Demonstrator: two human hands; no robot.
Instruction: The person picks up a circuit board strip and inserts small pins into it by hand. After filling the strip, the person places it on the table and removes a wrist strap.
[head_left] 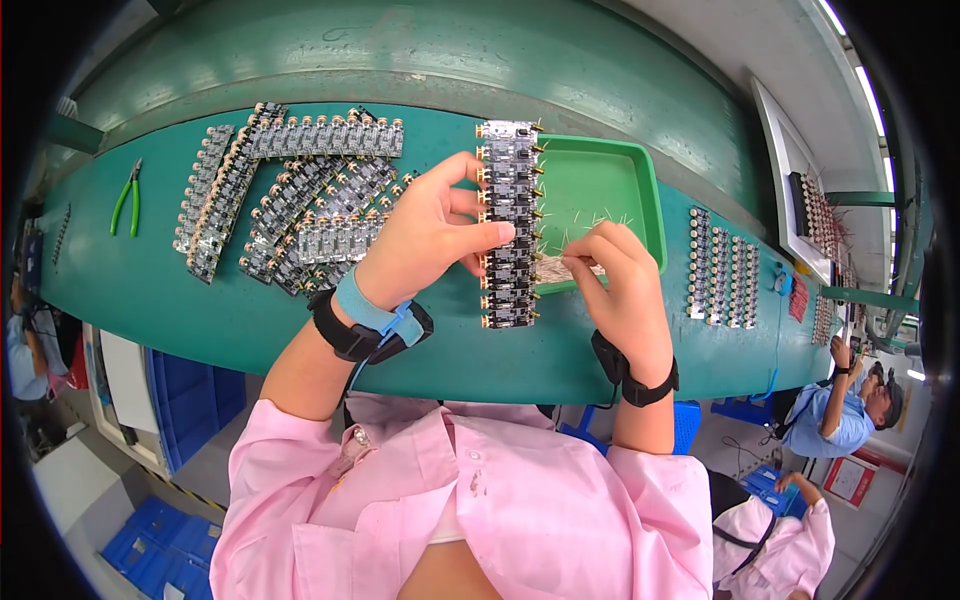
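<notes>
My left hand [420, 232] grips a long circuit board strip [512, 185] by its left edge, thumb across its face. The strip stands lengthwise in front of me, with small brass-coloured parts along both long sides. To its right, my right hand [628, 290] is closed in a pinch beside the strip's right edge; whatever lies between its fingertips is too small to make out. Beneath that hand is a green tray [655, 215], partly hidden by the strip and my fingers. Thin pale wire-like pieces [566, 270] are heaped at its near end, with a few scattered farther up.
Several more board strips [330, 138] lie piled on the green table [440, 350] at left. Green-handled pliers [127, 200] rest farther left. More strips [718, 270] stand in rows right of the tray. Co-workers [835, 410] are at the far right.
</notes>
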